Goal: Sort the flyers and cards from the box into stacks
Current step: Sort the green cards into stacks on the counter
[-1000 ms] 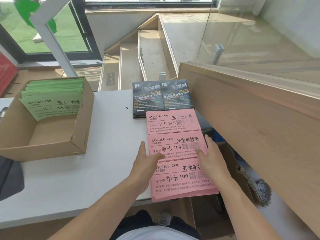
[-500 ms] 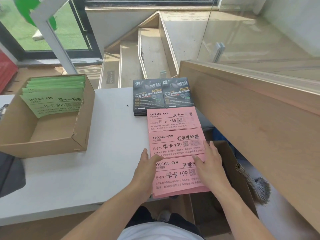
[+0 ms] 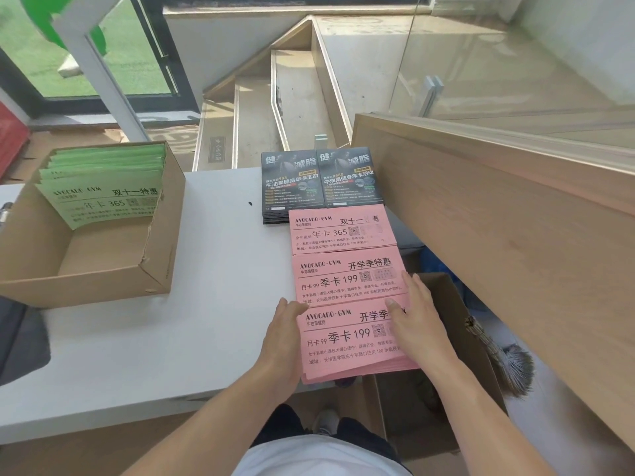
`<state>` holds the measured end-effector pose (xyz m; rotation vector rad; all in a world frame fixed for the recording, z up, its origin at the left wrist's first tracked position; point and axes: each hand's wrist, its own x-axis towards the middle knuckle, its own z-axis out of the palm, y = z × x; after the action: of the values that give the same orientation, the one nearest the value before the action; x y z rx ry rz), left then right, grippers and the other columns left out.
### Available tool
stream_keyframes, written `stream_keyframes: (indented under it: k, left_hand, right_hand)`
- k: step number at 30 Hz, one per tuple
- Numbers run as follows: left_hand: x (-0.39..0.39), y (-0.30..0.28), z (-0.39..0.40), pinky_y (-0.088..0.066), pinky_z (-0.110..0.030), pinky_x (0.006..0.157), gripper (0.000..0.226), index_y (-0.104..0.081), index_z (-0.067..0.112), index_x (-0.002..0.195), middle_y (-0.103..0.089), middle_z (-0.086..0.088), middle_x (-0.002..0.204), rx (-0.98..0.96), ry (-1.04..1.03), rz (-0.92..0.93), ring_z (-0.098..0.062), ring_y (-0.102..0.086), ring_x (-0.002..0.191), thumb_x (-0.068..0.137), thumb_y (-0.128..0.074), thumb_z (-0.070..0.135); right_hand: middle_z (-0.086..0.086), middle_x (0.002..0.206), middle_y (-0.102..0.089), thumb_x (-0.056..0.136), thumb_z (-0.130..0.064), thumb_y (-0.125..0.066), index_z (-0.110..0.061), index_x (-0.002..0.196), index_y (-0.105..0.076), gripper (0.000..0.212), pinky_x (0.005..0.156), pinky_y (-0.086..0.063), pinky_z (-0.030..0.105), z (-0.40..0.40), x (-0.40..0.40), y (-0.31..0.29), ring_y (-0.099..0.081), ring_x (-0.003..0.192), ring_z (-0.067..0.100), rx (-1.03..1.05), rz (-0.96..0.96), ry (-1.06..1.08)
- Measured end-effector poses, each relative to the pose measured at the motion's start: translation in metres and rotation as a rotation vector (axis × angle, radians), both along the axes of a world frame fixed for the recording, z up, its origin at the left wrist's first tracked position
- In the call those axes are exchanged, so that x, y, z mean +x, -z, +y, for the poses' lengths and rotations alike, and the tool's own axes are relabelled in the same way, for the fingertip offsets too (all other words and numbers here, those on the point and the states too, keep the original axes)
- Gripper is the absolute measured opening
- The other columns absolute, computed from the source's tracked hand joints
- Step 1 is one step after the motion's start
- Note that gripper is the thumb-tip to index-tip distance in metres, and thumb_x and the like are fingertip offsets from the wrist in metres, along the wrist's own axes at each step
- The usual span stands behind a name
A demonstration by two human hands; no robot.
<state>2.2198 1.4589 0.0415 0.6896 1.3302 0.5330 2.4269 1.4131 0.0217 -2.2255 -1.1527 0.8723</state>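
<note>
On the white tabletop [image 3: 144, 355] both hands frame the nearest pink stack [image 3: 354, 341], which hangs slightly over the tabletop's near edge. The left hand [image 3: 283, 341] lies along that stack's left edge, fingers straight and its thumb resting on the upper left corner. The right hand [image 3: 417, 321] lies flat on the stack's right side, fingers stretched out and relaxed, gripping nothing. Just beyond this stack sits a second pink stack [image 3: 347, 274], touching it edge to edge, and beyond that a third pink stack [image 3: 340, 230]. Farther from the nearest stack, two piles of black cards [image 3: 319, 182] sit side by side. Well to the left of the nearest stack stands the cardboard box [image 3: 161, 242], with green flyers [image 3: 103, 187] leaning against its far wall
</note>
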Motion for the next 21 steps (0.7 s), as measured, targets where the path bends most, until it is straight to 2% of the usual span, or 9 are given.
stream_keyframes:
  k: [3,4,5,7,10,14,18,20,21]
  left_hand:
    - [0.002,-0.003,0.002,-0.054,-0.020,0.047,0.051,-0.031,0.013,0.155,-0.076,-0.003,0.109,0.001,-0.001,-0.019,-0.008,-0.075,0.076,0.108,-0.036,0.033]
    - [0.002,-0.004,0.003,-0.055,-0.020,0.056,0.052,-0.027,0.015,0.157,-0.072,-0.001,0.116,0.002,-0.021,-0.041,-0.003,-0.074,0.080,0.108,-0.035,0.033]
    - [0.002,-0.006,0.004,-0.054,-0.021,0.075,0.054,-0.024,0.019,0.159,-0.065,0.001,0.131,0.006,-0.049,-0.055,0.001,-0.069,0.096,0.109,-0.036,0.034]
    - [-0.002,-0.007,0.008,-0.035,-0.030,0.105,0.056,-0.022,0.026,0.160,-0.035,0.003,0.161,0.044,-0.084,-0.045,-0.007,-0.042,0.138,0.107,-0.038,0.036]
    - [-0.011,-0.007,0.012,-0.017,-0.041,0.124,0.056,-0.024,0.030,0.159,-0.021,0.008,0.167,0.067,-0.133,-0.043,-0.015,-0.021,0.153,0.106,-0.041,0.037]
    - [-0.032,-0.012,0.013,-0.015,-0.042,0.126,0.047,-0.033,0.037,0.153,-0.028,0.015,0.162,0.128,-0.189,-0.029,-0.012,-0.022,0.152,0.107,-0.040,0.034]
    - [-0.073,-0.020,0.026,-0.017,-0.041,0.126,0.021,-0.045,0.047,0.126,-0.051,0.039,0.123,0.169,-0.282,-0.041,-0.008,-0.031,0.146,0.108,-0.040,0.039]
    - [-0.099,-0.025,0.036,-0.020,-0.038,0.124,0.028,-0.046,0.048,0.131,-0.055,0.048,0.104,0.251,-0.319,-0.021,-0.005,-0.035,0.141,0.107,-0.043,0.035]
    - [-0.112,-0.029,0.041,-0.021,-0.035,0.122,0.033,-0.046,0.048,0.136,-0.055,0.048,0.105,0.296,-0.328,-0.008,-0.003,-0.036,0.138,0.107,-0.044,0.033]
  right_hand:
    - [-0.006,0.168,-0.007,0.104,-0.033,-0.050,-0.033,0.160,-0.015,0.065,0.121,-0.021,0.046,-0.002,0.000,-0.002,-0.013,0.154,0.019,0.016,-0.026,0.008]
    - [-0.006,0.168,-0.007,0.104,-0.033,-0.050,-0.033,0.159,-0.015,0.065,0.121,-0.020,0.046,-0.002,0.000,-0.003,-0.012,0.154,0.018,0.026,-0.038,0.007]
    - [-0.006,0.168,-0.009,0.104,-0.034,-0.050,-0.033,0.159,-0.016,0.065,0.122,-0.019,0.046,-0.002,-0.001,-0.004,-0.012,0.154,0.018,0.036,-0.048,0.005]
    - [-0.007,0.167,-0.013,0.104,-0.035,-0.050,-0.034,0.158,-0.019,0.062,0.122,-0.019,0.046,-0.001,-0.005,-0.008,-0.012,0.154,0.016,0.074,-0.075,-0.009]
    - [-0.010,0.164,-0.022,0.104,-0.036,-0.050,-0.034,0.156,-0.025,0.058,0.124,-0.023,0.044,0.006,-0.022,-0.016,-0.019,0.151,0.012,0.150,-0.094,-0.042]
    - [-0.015,0.161,-0.027,0.103,-0.036,-0.054,-0.036,0.155,-0.029,0.058,0.124,-0.020,0.039,0.027,-0.061,-0.028,-0.021,0.150,0.007,0.185,-0.050,-0.150]
    - [-0.017,0.155,-0.035,0.103,-0.032,-0.054,-0.034,0.154,-0.034,0.055,0.120,-0.018,0.027,0.057,-0.110,-0.042,-0.027,0.146,0.006,0.241,-0.006,-0.319]
    - [-0.014,0.153,-0.041,0.103,-0.031,-0.054,-0.033,0.153,-0.037,0.052,0.118,-0.026,0.028,0.072,-0.138,-0.048,-0.036,0.141,0.008,0.267,0.005,-0.404]
    - [-0.013,0.151,-0.044,0.103,-0.030,-0.055,-0.033,0.152,-0.039,0.051,0.115,-0.030,0.028,0.080,-0.152,-0.051,-0.043,0.136,0.010,0.277,0.006,-0.440]
